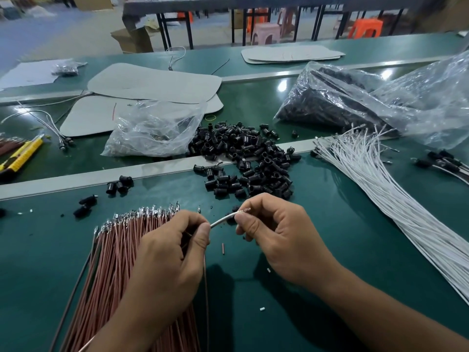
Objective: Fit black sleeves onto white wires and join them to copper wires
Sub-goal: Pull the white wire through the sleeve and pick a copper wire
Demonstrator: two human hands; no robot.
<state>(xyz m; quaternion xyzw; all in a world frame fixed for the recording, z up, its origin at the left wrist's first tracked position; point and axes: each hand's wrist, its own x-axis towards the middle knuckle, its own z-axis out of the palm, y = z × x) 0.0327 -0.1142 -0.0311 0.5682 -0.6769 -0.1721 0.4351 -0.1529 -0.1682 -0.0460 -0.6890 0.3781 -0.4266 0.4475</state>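
Two hands meet over a green desk (355, 224). The left hand (167, 252) and right hand (276, 232) each pinch one end of a short white wire (223, 219). Copper wires (111, 262) fan out lower left, black sleeves (243, 158) are heaped behind, and white wires (396, 189) lie at right.

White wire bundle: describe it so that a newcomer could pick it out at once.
On the green bench, look right of the loose pile of black sleeves. The white wire bundle runs from the metal rail toward the near right edge. Unlike the copper wires beneath the left hand, its strands are white and no hand touches it.
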